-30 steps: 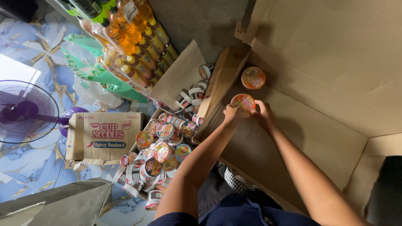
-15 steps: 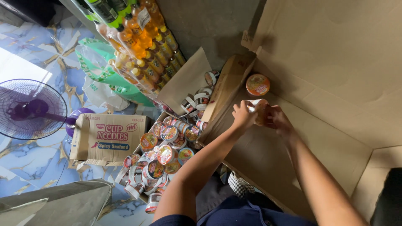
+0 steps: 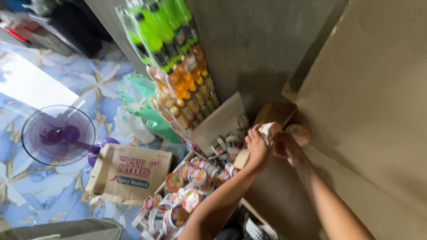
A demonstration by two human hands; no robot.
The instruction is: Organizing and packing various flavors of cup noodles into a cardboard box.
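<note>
Hands up at the brown cardboard shelf: left hand (image 3: 258,149) is wrapped around a noodle cup (image 3: 270,131), tipped on its side, and the right hand (image 3: 287,149) is touching it from below, though I can't tell how tight. Another cup (image 3: 299,134) sits just beside it. Open box of cups (image 3: 187,195) lies below, purple fan (image 3: 58,135) off on the floor.

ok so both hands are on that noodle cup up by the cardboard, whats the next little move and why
Probably set the noodle cup down beside the other cup on the cardboard surface. Left hand and right hand hold it just next to that cup, which already sits there.
</note>
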